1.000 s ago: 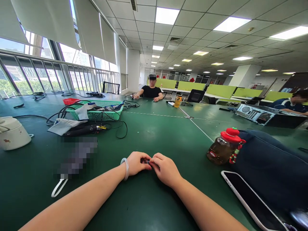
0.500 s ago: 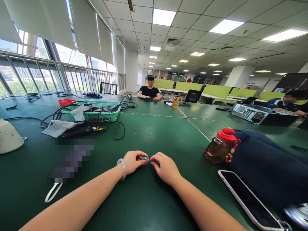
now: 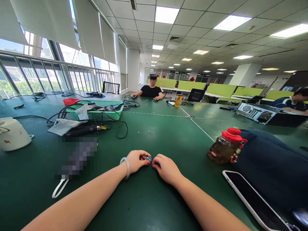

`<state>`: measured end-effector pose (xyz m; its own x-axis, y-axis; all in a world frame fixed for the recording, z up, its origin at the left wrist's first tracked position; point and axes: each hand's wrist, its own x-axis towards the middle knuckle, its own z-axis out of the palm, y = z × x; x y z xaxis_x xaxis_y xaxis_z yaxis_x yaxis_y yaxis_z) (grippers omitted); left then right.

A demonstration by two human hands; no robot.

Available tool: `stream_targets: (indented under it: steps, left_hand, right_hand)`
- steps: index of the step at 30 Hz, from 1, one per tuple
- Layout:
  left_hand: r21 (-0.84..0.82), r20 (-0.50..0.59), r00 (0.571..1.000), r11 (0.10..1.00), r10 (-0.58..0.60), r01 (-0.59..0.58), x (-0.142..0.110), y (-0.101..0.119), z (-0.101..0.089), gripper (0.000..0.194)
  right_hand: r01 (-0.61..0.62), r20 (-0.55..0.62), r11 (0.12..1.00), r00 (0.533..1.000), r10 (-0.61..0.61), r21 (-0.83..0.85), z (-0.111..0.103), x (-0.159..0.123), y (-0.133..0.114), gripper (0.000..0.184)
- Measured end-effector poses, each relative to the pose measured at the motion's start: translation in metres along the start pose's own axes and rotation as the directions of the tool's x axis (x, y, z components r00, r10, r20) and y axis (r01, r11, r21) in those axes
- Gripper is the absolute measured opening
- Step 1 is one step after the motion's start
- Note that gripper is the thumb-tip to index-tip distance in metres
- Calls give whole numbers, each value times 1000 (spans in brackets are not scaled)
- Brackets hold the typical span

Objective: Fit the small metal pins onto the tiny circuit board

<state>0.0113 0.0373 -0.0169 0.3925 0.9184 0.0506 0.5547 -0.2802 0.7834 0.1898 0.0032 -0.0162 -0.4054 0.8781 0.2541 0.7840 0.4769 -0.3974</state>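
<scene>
Both my hands rest on the green table [image 3: 154,134] just in front of me. My left hand [image 3: 136,160], with a pale bangle [image 3: 125,167] on its wrist, pinches a tiny dark electronic part [image 3: 148,158] between thumb and fingertips. My right hand [image 3: 166,168] lies curled close beside the part, its fingertips almost touching it; whether it grips it is unclear.
To the right stand a bottle with a red lid [image 3: 225,146], a dark bag [image 3: 271,163] and a phone [image 3: 250,199]. To the left lie a green basket [image 3: 101,110] with cables, gloves and a white appliance [image 3: 12,134]. A person [image 3: 150,90] sits at the far end.
My hands were joined over the small part; now they have drawn slightly apart and the part shows at my left fingertips. The view shifted a little.
</scene>
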Motion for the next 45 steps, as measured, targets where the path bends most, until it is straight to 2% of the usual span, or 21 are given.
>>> stream_targets:
  steps: [6, 11, 18, 30, 36, 45]
  left_hand:
    - [-18, -17, 1000, 1000, 3, -3, -3, 7, -1, 35]
    - [-129, -22, 999, 991, 27, -30, -6, 13, -3, 33]
    - [-217, -23, 999, 975, 49, -53, -5, 11, -1, 33]
    - [-254, -40, 997, 964, 65, -73, -5, 10, -1, 34]
    - [-281, -44, 997, 957, 59, -69, -5, 10, -2, 34]
    - [-307, 3, 998, 950, 62, -58, -5, 11, -3, 32]
  right_hand:
    - [-13, -122, 998, 992, 21, 63, -6, -1, -3, 11]
    - [4, -164, 997, 987, 8, 73, -7, -3, -5, 12]
    - [31, -184, 997, 983, -17, 72, -8, -4, -8, 13]
    - [67, -256, 995, 966, -46, 74, -7, -5, -7, 15]
    - [48, -285, 995, 958, -22, 83, -8, -5, -7, 14]
    - [53, -279, 994, 960, -25, 95, -8, -5, -7, 15]
